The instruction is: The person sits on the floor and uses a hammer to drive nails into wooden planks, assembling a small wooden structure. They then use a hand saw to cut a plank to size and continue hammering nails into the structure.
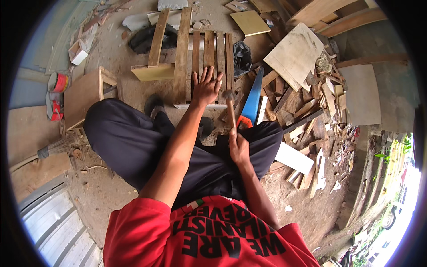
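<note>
Red cloth of the wearer's shirt (133, 231) lies nearest the camera, with dark trousers (129, 138) beyond it, the knees spread wide. Past the legs, a slatted wooden frame (195, 58) lies low in front of the wearer, its narrow slats running lengthwise away from the body, roughly side by side with gaps between.

Of the two hands, the left (207, 90) is the nearer to the frame: it reaches out palm down over the middle slats, its fingers spread and pointing along their length, with the thumb toward the right. Nothing can be made out in its grip, though whether something small sits under the palm cannot be told.

The right hand (239, 147) is farther back, close to the right thigh, its fingers closed around the lower part of the handle of a hammer (231, 115). That handle points away from the wearer, leaning a little left, so its long axis runs nearly along the slats rather than across them. The hammer's head shows to the right of the left hand and slightly nearer the body, by the near end of the rightmost slat; whether it touches wood is unclear.

Just right of the hammer lies a blue handsaw (254, 95), and beyond that spreads a heap of wood scraps (307, 107).
</note>
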`<state>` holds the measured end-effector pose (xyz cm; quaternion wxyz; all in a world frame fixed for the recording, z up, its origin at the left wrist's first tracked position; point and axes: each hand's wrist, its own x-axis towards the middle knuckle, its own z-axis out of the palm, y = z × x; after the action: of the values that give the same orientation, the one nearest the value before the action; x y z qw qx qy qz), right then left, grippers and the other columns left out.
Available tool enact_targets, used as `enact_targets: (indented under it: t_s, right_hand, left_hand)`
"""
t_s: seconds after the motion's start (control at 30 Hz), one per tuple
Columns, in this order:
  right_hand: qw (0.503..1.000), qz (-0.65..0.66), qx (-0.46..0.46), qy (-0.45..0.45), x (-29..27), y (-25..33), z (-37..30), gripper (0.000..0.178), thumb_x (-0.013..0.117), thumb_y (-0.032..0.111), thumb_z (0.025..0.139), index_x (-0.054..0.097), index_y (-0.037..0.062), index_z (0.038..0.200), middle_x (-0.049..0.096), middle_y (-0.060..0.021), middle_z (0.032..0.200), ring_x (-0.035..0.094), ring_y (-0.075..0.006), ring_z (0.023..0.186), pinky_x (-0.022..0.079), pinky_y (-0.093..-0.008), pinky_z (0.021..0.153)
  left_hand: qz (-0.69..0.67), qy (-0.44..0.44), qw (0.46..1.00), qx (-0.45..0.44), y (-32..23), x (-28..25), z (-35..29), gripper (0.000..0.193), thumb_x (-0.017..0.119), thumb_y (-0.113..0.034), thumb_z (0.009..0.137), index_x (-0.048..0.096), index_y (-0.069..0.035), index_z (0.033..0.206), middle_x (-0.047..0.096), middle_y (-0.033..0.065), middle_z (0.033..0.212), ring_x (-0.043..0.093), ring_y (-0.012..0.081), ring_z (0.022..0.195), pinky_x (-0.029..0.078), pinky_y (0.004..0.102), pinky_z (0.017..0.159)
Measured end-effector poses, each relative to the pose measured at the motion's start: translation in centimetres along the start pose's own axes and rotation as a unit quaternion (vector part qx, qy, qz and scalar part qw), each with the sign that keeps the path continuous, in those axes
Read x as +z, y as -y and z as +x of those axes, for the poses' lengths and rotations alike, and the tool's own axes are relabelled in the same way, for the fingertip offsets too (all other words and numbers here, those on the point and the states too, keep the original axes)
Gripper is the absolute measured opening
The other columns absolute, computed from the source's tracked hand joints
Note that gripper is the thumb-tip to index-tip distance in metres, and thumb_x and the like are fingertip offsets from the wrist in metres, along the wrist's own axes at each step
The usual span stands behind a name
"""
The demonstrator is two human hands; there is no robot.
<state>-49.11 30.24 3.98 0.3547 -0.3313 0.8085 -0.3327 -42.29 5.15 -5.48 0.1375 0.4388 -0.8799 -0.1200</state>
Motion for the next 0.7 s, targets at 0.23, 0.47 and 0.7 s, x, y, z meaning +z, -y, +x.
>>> enact_targets:
  t_s: [0.23,0.47,0.7]
  right_hand:
    - [0.968,0.236,-0.074,-0.051,-4.1,7.1,0.5,0.043,0.055,0.033,0.105,0.051,0.0056,0.072,0.043,0.0048,0.058,0.037,-0.0042,0.052,0.031,-0.0267,0.047]
    - [0.987,-0.008,-0.077,-0.14,1.0,-7.4,7.4,0.027,0.064,0.025,0.099,0.065,0.003,0.083,0.058,-0.0017,0.059,0.059,-0.0111,0.055,0.044,-0.0289,0.051]
    - [0.981,0.127,0.005,-0.149,1.7,-6.2,9.3,0.036,0.064,0.033,0.098,0.06,0.0028,0.078,0.05,0.0003,0.06,0.048,-0.009,0.057,0.04,-0.0314,0.052]
  left_hand:
    - [0.004,0.0,1.0,0.014,0.7,0.1,-0.3,0.051,0.027,-0.05,0.106,0.038,-0.035,0.154,0.024,0.0081,0.165,0.02,0.0316,0.152,0.005,0.0646,0.119]
    - [-0.122,-0.005,0.991,0.054,1.2,-0.8,-1.9,0.044,0.048,-0.037,0.104,0.054,-0.02,0.144,0.034,0.0112,0.16,0.027,0.0318,0.149,0.013,0.0577,0.122]
    - [-0.111,-0.184,0.974,-0.073,3.1,-3.1,-7.3,0.044,0.064,-0.021,0.093,0.058,-0.014,0.137,0.047,0.0148,0.145,0.041,0.0372,0.137,0.028,0.0594,0.115]
